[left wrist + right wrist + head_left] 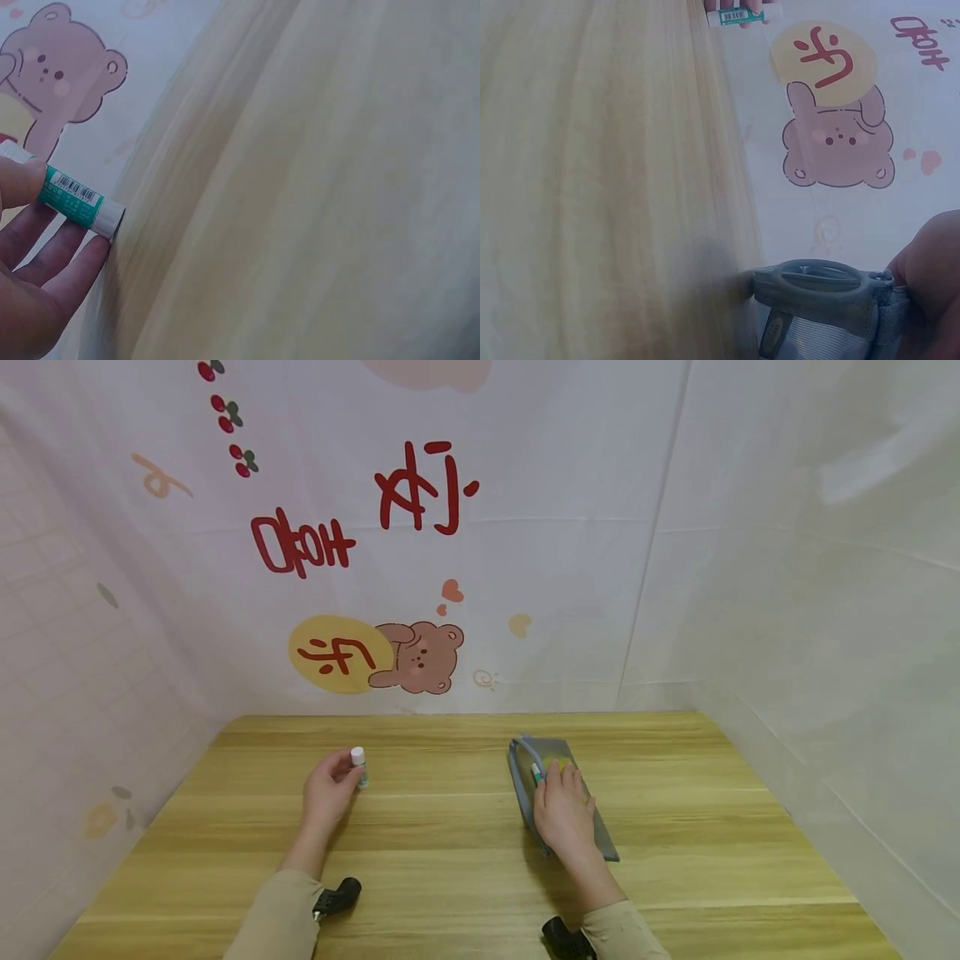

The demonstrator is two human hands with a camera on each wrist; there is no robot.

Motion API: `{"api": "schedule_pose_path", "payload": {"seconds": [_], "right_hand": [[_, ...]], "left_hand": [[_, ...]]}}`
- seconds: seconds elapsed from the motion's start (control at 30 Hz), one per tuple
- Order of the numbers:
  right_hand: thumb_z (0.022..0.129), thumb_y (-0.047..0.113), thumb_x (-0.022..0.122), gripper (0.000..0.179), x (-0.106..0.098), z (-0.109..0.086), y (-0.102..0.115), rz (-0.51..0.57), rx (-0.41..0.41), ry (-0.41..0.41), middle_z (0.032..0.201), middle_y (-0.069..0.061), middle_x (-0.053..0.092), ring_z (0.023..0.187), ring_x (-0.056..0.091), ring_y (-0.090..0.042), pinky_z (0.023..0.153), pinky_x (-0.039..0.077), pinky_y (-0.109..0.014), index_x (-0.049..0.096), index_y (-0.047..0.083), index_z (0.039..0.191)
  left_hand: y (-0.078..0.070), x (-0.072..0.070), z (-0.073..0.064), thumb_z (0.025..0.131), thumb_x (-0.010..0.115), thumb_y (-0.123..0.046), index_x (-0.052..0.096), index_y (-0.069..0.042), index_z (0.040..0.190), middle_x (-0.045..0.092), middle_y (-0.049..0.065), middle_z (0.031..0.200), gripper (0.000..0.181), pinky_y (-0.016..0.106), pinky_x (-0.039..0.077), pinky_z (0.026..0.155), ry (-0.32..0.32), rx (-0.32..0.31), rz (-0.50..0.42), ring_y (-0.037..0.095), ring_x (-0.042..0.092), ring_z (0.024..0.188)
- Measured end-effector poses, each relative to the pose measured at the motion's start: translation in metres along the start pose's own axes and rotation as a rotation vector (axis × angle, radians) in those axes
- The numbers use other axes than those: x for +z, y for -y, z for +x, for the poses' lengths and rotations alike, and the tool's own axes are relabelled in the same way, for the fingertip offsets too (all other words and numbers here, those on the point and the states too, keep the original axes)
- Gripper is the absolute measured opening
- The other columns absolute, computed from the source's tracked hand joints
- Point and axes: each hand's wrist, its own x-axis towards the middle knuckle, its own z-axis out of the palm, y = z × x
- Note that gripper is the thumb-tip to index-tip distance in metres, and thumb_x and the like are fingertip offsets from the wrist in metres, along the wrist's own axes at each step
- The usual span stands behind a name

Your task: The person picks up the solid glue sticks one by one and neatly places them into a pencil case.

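Observation:
In the head view my left hand (327,793) pinches a glue stick (360,767) upright above the left of the table. Close up in the left wrist view, the glue stick (73,196) has white ends and a green label with a barcode, held between thumb and fingers. On the right, my right hand (564,810) grips a grey-blue zip pouch (603,842), its fingers lying over the side. A white-and-green stick (536,772) and something yellow (556,765) show at the pouch, partly hidden by the fingers. The right wrist view shows the pouch's zipped edge (817,289) with an oval opening.
A wood-grain table (442,860) lies under both hands. White cloth (555,568) with a printed bear (423,658) hangs behind it, and pale cloth walls (847,693) stand at the sides. Black wrist cameras (341,895) sit at both cuffs.

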Motion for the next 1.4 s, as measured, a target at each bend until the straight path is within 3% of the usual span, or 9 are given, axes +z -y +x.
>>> {"api": "schedule_pose_path", "payload": {"seconds": [0.1,0.33,0.5,0.73,0.97,1.4], "right_hand": [[0.104,0.019,0.039,0.05,0.001,0.0,-0.001,-0.002,0.0,0.002,0.146,-0.038,0.035,0.136,0.028,-0.056,0.096,0.024,-0.082,0.04,-0.011,0.143],[0.103,0.018,0.042,0.05,0.001,0.001,-0.002,0.001,-0.006,0.0,0.145,-0.038,0.035,0.136,0.028,-0.057,0.096,0.024,-0.083,0.04,-0.011,0.143],[0.103,0.018,0.042,0.049,0.0,0.001,-0.002,0.007,-0.009,-0.003,0.145,-0.039,0.034,0.135,0.028,-0.057,0.095,0.024,-0.083,0.04,-0.012,0.142],[0.104,0.019,0.041,0.05,-0.001,0.001,0.0,0.012,0.006,0.01,0.146,-0.038,0.033,0.137,0.028,-0.056,0.097,0.024,-0.082,0.039,-0.012,0.143],[0.103,0.019,0.042,0.05,-0.003,0.001,-0.001,0.003,0.003,0.003,0.146,-0.039,0.034,0.136,0.029,-0.055,0.096,0.026,-0.082,0.04,-0.012,0.143],[0.103,0.018,0.041,0.051,-0.005,0.001,-0.002,0.017,-0.001,0.012,0.146,-0.039,0.033,0.137,0.028,-0.055,0.096,0.024,-0.082,0.038,-0.013,0.143]], "left_hand": [[-0.002,0.005,-0.002,0.093,0.067,-0.002,0.059,0.007,0.124,0.063,0.027,0.12,0.032,0.034,0.051,0.091,0.004,0.011,0.005,0.038,0.061,0.108],[-0.008,0.019,-0.006,0.092,0.069,-0.002,0.062,0.006,0.122,0.064,0.026,0.118,0.032,0.042,0.053,0.091,0.022,0.031,-0.003,0.037,0.063,0.106],[-0.015,0.029,-0.01,0.09,0.071,-0.002,0.063,0.005,0.12,0.066,0.025,0.114,0.032,0.043,0.054,0.089,0.037,0.053,-0.026,0.036,0.064,0.103],[-0.027,0.043,-0.019,0.088,0.073,-0.006,0.066,0.005,0.114,0.07,0.019,0.1,0.029,0.036,0.057,0.077,0.025,0.15,-0.068,0.028,0.066,0.089],[-0.043,0.06,-0.025,0.09,0.07,-0.001,0.064,0.006,0.119,0.068,0.021,0.105,0.031,0.033,0.059,0.074,0.108,0.034,-0.149,0.03,0.067,0.091],[-0.062,0.091,-0.036,0.091,0.069,-0.001,0.064,0.004,0.121,0.065,0.017,0.101,0.031,0.041,0.061,0.069,0.223,-0.046,-0.297,0.023,0.065,0.085]]}}
